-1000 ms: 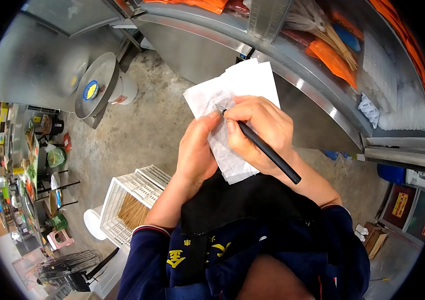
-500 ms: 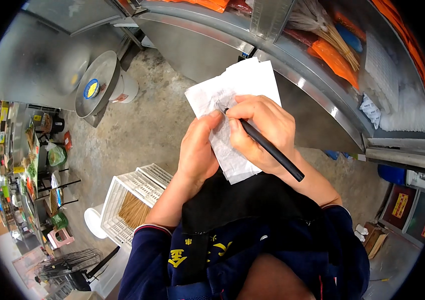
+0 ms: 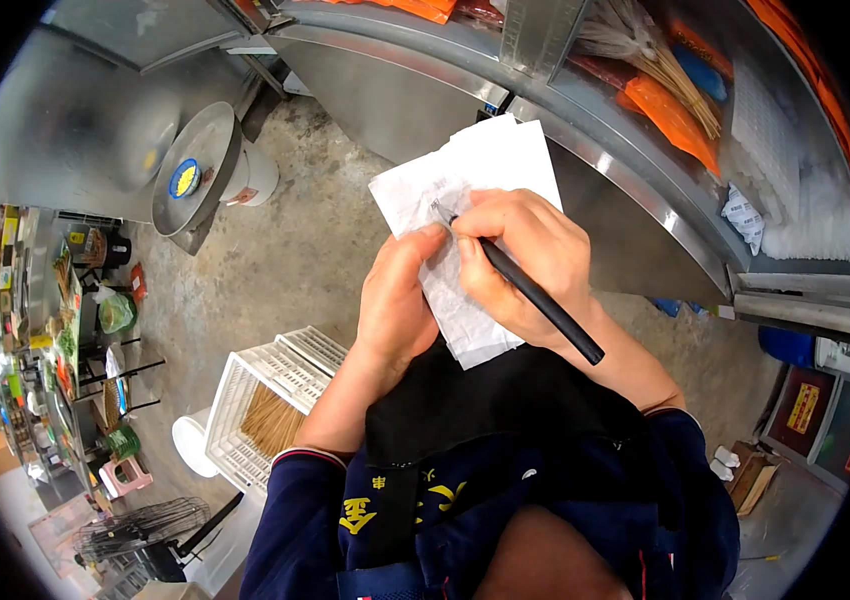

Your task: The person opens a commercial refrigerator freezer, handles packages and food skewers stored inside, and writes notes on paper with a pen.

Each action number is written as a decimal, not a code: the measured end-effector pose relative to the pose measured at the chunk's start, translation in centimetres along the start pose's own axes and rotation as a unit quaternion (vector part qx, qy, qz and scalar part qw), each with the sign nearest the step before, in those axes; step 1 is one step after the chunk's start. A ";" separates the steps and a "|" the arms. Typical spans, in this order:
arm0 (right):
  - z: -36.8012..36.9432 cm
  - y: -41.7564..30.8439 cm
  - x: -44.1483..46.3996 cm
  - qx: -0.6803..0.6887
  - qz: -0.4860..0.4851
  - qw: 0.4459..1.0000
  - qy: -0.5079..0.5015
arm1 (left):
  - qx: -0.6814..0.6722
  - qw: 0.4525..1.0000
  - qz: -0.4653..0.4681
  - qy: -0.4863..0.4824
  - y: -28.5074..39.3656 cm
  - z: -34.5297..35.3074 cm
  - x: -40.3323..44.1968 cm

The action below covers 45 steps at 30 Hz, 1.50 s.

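Observation:
White paper sheets, with a thin crumpled one among them, are held up in front of my chest. My left hand grips their left edge, thumb on top and the other fingers hidden beneath. My right hand is closed around a black pen, whose tip points at the crumpled sheet just beyond my left thumb. Any marks on the paper are too faint to make out.
A steel refrigerator stands ahead, with shelves of orange bags and skewers at the upper right. White baskets hold sticks at the lower left, near a fan. A round metal pan rests on a bucket at the left.
My right hand and the pen have shifted very slightly over the paper. My left hand keeps its grip on the sheets.

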State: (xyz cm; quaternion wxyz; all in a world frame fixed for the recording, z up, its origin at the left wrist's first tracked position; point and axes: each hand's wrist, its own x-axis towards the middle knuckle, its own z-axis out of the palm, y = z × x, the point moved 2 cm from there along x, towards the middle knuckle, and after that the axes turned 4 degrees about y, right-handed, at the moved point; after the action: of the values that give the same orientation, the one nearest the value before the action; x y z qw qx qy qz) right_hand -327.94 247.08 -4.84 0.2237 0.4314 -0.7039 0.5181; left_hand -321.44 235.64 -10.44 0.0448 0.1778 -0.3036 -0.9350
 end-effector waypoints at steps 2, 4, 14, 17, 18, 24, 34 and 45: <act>-0.2 -0.1 -0.1 0.002 0.006 1.000 -0.017 | 0.001 1.000 0.004 0.014 -0.1 -0.2 -0.1; -0.2 0.0 0.0 0.018 0.023 1.000 0.001 | 0.013 1.000 0.002 0.011 0.3 0.6 -0.3; -0.3 0.1 0.0 -0.007 0.013 1.000 0.003 | 0.002 1.000 0.001 0.005 0.4 1.4 -0.3; -0.2 0.0 0.0 -0.002 0.012 1.000 0.005 | 0.013 1.000 0.007 -0.027 0.8 1.9 -0.6; -0.2 0.0 0.0 -0.004 0.009 1.000 0.007 | 0.018 1.000 0.011 -0.017 0.8 2.1 -0.6; -0.3 0.0 0.0 -0.006 0.007 1.000 0.000 | 0.016 1.000 0.012 -0.015 0.7 2.1 -0.6; -0.4 -0.2 0.1 0.002 0.017 1.000 0.001 | 0.015 1.000 -0.002 -0.009 0.8 1.8 -0.7; 0.0 -0.1 0.1 -0.001 0.016 1.000 -0.004 | 0.015 1.000 -0.004 0.009 1.2 1.8 -0.8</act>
State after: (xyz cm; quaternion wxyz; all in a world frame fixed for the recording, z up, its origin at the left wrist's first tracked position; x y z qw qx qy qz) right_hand -327.88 247.02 -4.71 0.2125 0.4218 -0.7124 0.5190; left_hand -321.33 235.77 -8.14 0.0416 0.1879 -0.3166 -0.9288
